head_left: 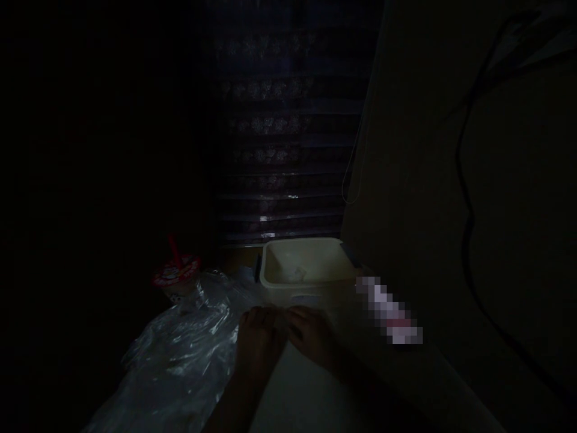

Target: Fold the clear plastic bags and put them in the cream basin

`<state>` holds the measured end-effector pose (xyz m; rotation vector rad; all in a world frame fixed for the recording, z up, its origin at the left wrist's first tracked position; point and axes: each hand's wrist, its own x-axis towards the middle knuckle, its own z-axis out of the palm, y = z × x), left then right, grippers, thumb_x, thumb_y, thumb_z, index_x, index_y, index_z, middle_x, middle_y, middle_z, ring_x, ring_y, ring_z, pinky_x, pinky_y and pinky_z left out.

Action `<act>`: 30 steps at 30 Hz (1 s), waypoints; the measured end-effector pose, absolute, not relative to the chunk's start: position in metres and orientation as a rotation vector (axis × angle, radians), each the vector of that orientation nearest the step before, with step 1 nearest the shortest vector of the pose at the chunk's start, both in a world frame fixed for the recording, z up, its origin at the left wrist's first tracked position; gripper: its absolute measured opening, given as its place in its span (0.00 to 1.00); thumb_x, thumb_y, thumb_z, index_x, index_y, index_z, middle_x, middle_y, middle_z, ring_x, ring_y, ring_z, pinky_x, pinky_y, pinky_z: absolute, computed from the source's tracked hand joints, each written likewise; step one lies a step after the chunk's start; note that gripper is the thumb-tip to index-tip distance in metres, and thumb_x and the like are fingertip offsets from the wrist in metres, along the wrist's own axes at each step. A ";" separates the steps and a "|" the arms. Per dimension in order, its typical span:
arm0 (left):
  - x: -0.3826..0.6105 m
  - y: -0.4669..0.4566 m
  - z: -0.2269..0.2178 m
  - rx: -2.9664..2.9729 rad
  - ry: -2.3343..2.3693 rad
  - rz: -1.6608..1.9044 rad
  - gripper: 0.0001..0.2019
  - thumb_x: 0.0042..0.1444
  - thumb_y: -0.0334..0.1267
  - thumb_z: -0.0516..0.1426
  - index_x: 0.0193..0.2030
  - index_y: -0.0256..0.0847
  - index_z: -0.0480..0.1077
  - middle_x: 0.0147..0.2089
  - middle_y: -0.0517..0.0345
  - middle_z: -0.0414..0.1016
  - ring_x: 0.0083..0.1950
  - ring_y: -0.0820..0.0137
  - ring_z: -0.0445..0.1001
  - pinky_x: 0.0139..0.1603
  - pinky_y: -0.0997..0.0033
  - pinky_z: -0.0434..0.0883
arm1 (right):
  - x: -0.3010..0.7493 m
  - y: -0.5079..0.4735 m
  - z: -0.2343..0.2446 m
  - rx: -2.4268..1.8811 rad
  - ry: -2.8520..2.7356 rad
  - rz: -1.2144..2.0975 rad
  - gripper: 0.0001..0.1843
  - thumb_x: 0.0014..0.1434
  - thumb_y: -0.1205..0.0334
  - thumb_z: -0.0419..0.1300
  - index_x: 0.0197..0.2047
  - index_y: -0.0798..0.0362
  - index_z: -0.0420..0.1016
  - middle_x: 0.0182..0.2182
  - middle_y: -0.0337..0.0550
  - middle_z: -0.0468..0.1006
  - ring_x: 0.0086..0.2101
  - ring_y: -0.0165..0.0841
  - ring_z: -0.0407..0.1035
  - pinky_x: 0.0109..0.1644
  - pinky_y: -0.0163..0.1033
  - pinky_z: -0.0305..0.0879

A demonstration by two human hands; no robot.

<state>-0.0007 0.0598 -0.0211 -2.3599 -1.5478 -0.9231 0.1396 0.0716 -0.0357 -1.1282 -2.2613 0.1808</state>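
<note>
In dim light my left hand (pixel 261 337) and my right hand (pixel 311 334) meet over the pale tabletop, fingertips close together. Both have their fingers curled in, and whatever is pinched between them is too dark to make out. Just beyond them sits a cream plastic bin (pixel 309 293) with grey side handles; something small and whitish lies inside it. Crumpled clear plastic sheeting (pixel 189 343) spreads beside my left hand.
A cup (pixel 175 276) with a red patterned lid and red straw stands at the left behind the plastic. To the right lies a blurred-out whitish object (pixel 392 313). Blinds (pixel 274 150) hang behind; a dark cable (pixel 466 222) runs down the right wall.
</note>
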 end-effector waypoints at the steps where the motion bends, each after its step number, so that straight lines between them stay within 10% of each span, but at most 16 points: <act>1: 0.000 0.060 -0.022 -2.380 -1.542 -0.891 0.11 0.42 0.28 0.48 0.32 0.36 0.69 0.32 0.52 0.71 0.34 0.63 0.66 0.35 0.64 0.60 | 0.137 0.073 -0.036 -1.136 -2.263 0.176 0.16 0.49 0.69 0.51 0.43 0.51 0.65 0.37 0.41 0.71 0.37 0.29 0.64 0.41 0.32 0.58; 7: 0.005 0.059 -0.023 -2.456 -1.546 -0.753 0.09 0.44 0.32 0.50 0.32 0.36 0.68 0.32 0.52 0.71 0.35 0.63 0.66 0.39 0.62 0.59 | 0.134 0.078 -0.034 -1.153 -2.273 0.112 0.09 0.52 0.69 0.48 0.31 0.53 0.70 0.31 0.41 0.72 0.32 0.27 0.64 0.37 0.30 0.58; 30: 0.010 0.052 -0.028 -2.495 -1.381 -1.021 0.14 0.45 0.32 0.48 0.39 0.36 0.66 0.36 0.53 0.69 0.39 0.64 0.64 0.45 0.63 0.58 | 0.187 0.065 -0.020 -1.057 -2.139 -0.084 0.12 0.44 0.69 0.54 0.35 0.56 0.70 0.32 0.44 0.72 0.34 0.34 0.61 0.38 0.38 0.59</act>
